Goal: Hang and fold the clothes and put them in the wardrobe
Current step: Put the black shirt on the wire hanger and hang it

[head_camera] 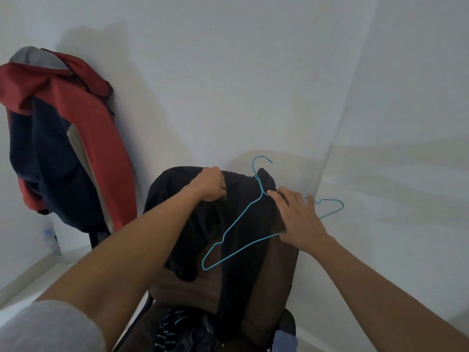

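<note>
- Hanger (244, 215) of blue wire lies tilted in front of the black garment (198, 224). Its hook points far and up, and its long bar runs from near left to far right.
- Right hand (297, 219) holds the hanger at its right shoulder, with fingers only a little bent over the wire and the thumb, it seems, at the lower bar.
- Left hand (212, 184), just left of the hook, grips the top edge of the garment with curled fingers.
- Free left end of the hanger lies below the left hand, so I judge it should enter the garment first.
- Garment hangs over the back of a brown chair (276, 262).
- Red jacket (83, 118) hangs far left.
</note>
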Motion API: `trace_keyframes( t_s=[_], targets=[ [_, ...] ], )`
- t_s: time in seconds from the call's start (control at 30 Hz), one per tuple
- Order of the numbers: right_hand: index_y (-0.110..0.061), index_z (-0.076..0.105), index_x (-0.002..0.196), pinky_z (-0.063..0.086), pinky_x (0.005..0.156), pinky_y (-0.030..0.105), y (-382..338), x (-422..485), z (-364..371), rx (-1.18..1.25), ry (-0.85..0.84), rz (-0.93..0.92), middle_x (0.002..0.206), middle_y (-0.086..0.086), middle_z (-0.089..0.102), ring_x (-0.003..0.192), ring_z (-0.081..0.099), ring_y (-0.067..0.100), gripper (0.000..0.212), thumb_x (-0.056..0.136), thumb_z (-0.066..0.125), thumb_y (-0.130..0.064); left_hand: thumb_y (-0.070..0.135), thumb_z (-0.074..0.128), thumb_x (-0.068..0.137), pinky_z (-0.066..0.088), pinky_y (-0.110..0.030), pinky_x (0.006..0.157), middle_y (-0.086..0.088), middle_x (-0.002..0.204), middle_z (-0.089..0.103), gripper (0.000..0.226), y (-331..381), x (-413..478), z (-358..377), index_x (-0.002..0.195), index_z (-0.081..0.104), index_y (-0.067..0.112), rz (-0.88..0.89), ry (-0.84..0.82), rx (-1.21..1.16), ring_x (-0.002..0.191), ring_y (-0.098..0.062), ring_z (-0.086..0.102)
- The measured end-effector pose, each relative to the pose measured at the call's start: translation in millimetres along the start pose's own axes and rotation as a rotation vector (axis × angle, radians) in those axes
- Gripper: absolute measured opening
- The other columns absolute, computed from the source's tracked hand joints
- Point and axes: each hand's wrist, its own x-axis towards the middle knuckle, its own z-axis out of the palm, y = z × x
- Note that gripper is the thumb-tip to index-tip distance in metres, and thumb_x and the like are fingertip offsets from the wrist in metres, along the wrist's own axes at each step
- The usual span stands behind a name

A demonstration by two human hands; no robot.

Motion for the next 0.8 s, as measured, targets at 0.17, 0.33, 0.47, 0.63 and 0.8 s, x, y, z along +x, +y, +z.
trace_keyframes(
  t_s=[0.17,0.33,0.47,0.63,0.8],
  targets=[
    [-0.027,0.013,0.153,0.025,0.113,0.066,-3.4,-1.0,-1.1,0.014,-0.005,-0.022,0.152,0.001,0.022,0.139,0.03,0.027,0.114,0.065,0.086,-0.035,0.019,0.079,0.084,0.058,-0.027,0.062,-0.004,0.088,0.071,0.012,-21.7,-22.0,-8.4,0.092,0.073,0.013,-0.007,-0.415,0.012,0.079,-0.022,0.069],
    [-0.028,0.013,0.153,0.022,0.114,0.065,-9.3,-2.7,0.1,0.003,-0.015,-0.047,0.154,0.001,0.021,0.141,0.028,0.028,0.112,0.068,0.084,-0.037,0.019,0.066,0.092,0.055,-0.029,0.077,0.006,0.096,0.074,0.017,-27.9,-35.7,9.8,0.107,0.073,0.024,-0.019,-0.631,0.035,0.092,-0.013,0.069],
    [-0.028,0.012,0.152,0.023,0.113,0.065,-9.7,-2.4,1.9,-0.009,-0.029,-0.033,0.154,0.001,0.021,0.141,0.029,0.028,0.116,0.064,0.087,-0.037,0.03,0.06,0.096,0.057,-0.038,0.084,-0.003,0.093,0.075,0.024,-15.0,-27.4,8.9,0.095,0.074,0.01,0.017,-0.303,0.017,0.088,-0.023,0.071],
    [-0.028,0.013,0.151,0.025,0.113,0.066,-5.6,-3.7,5.8,0.003,-0.03,-0.015,0.153,0.0,0.022,0.139,0.031,0.027,0.117,0.062,0.088,-0.036,0.037,0.067,0.091,0.053,-0.035,0.085,0.007,0.093,0.066,0.016,11.2,-2.4,12.7,0.094,0.07,0.022,0.169,0.229,-0.126,0.092,-0.016,0.064],
    [-0.027,0.014,0.151,0.027,0.113,0.066,3.4,-7.9,9.4,-0.004,-0.03,0.013,0.152,0.001,0.023,0.139,0.031,0.028,0.116,0.062,0.088,-0.038,0.031,0.063,0.095,0.047,-0.036,0.099,-0.003,0.125,0.065,0.03,42.3,26.0,15.5,0.121,0.066,0.016,0.251,0.075,-0.04,0.114,-0.022,0.059]
  ],
)
